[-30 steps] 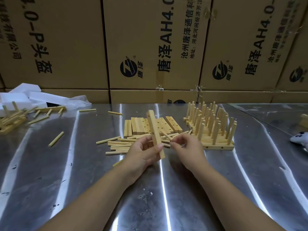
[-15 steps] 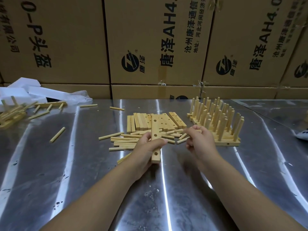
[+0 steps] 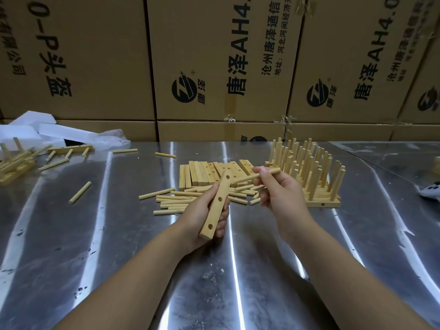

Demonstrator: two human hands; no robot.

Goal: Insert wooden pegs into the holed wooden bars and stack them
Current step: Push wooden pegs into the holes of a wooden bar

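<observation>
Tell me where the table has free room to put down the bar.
Bare metal lies between the lone peg and the loose pegs, and along the table near edge. Crowded: flat bars through the pegged stack.

Reflective sheet-metal table (image 3: 119, 258), scuffed, bright streaks running front to back; stacked brown cardboard boxes (image 3: 214, 55), black print, along far edge; white foam blocks (image 3: 33, 129) far left, crumpled clear plastic (image 3: 112, 136) beside them; white dark-spotted item (image 3: 432, 190) at right edge, cropped.

Loose pegs (image 3: 176, 201) before bars (image 3: 214, 172), pegged stack (image 3: 309, 172) right.
</observation>
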